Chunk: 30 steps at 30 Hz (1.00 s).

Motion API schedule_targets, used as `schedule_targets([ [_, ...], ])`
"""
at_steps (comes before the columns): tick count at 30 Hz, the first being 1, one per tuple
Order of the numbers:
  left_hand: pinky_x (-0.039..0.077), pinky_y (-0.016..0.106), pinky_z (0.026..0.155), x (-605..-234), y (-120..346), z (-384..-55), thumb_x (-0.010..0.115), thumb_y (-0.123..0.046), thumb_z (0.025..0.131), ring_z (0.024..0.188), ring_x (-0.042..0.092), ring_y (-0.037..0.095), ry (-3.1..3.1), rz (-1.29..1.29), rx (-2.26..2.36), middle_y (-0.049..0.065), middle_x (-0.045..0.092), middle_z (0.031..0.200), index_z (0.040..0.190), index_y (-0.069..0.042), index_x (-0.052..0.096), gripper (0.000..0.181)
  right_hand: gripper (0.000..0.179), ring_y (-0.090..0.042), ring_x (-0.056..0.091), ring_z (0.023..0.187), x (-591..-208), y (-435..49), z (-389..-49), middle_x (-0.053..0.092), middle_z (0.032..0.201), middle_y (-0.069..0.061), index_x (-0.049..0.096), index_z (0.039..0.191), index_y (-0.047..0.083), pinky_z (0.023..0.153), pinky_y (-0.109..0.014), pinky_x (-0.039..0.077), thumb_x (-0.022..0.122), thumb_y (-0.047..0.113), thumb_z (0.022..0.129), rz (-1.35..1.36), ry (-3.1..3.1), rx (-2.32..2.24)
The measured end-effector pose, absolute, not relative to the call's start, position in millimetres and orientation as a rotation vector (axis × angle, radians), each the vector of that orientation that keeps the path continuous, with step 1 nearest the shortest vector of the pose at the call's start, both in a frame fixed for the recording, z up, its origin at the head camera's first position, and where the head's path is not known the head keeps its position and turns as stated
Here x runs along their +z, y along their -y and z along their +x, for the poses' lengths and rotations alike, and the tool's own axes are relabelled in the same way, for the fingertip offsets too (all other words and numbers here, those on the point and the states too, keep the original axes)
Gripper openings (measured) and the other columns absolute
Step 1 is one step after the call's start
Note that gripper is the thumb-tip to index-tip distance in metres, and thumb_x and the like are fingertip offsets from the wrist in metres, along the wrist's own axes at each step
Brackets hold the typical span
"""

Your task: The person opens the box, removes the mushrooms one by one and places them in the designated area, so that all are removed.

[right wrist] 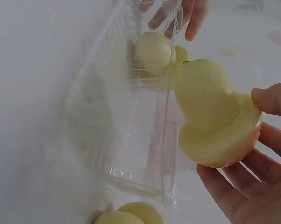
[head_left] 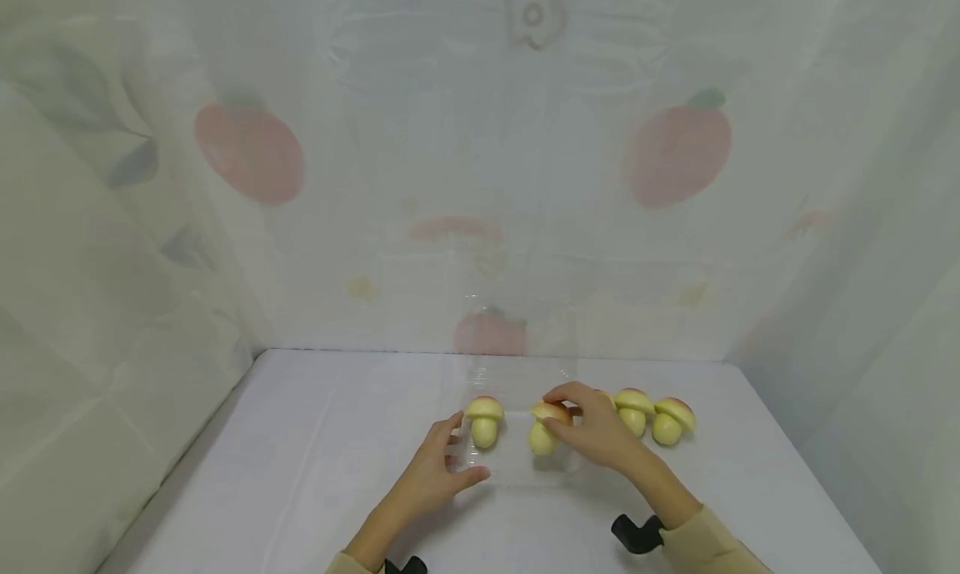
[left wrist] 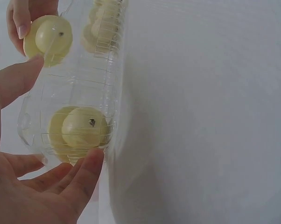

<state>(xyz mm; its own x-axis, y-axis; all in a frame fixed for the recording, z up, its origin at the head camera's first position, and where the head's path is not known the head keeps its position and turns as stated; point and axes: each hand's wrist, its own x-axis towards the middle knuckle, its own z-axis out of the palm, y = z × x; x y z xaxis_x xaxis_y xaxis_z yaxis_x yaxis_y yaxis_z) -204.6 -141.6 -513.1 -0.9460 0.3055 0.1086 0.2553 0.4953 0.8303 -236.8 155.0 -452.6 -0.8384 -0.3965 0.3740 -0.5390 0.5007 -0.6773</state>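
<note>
A clear plastic box [head_left: 517, 467] lies on the table, its lid raised at the back. One yellow mushroom-shaped piece with a reddish cap [head_left: 484, 431] sits in its left end. Beside that end is my left hand [head_left: 429, 480], fingers spread along the end wall and thumb extended at the front edge. With thumb and fingers, my right hand [head_left: 600, 432] grips a second mushroom-shaped piece [right wrist: 208, 102] by its cap, over the right part of the box. The held piece's stem points toward the front in the head view.
Three more mushroom-shaped pieces stand right of the box, one [head_left: 633, 411] in the middle, one [head_left: 672, 420] outermost, and one partly hidden behind my right hand. A pale curtain with printed fruit [head_left: 678, 153] closes off the back. Black curved mounts [head_left: 637, 534] sit at my wrists.
</note>
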Motion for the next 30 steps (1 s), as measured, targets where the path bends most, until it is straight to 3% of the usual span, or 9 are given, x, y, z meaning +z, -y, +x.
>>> schedule_targets([
  [20, 0.055, 0.045, 0.098, -513, 140, -205, 0.083, -0.037, 0.086, 0.129, 0.051, 0.040, -2.655, 0.517, 1.501, 0.022, 0.040, 0.149, 0.157, 0.000, 0.028, 0.097, 0.028, -0.015, 0.067, 0.098, -434, -183, -224, 0.071, 0.111, 0.000, 0.072, 0.112, 0.006, 0.086, -0.038, 0.061, 0.081, 0.007, 0.086, 0.769, 2.480, 1.178],
  [30, 0.055, 0.046, 0.098, -511, 142, -206, 0.084, -0.039, 0.085, 0.130, 0.050, 0.040, -2.659, 0.494, 1.500, 0.021, 0.040, 0.149, 0.157, -0.002, 0.030, 0.097, 0.028, -0.017, 0.067, 0.096, -424, -199, -218, 0.072, 0.110, -0.005, 0.072, 0.113, 0.004, 0.083, -0.032, 0.061, 0.080, 0.003, 0.086, 0.794, 2.372, 1.226],
])
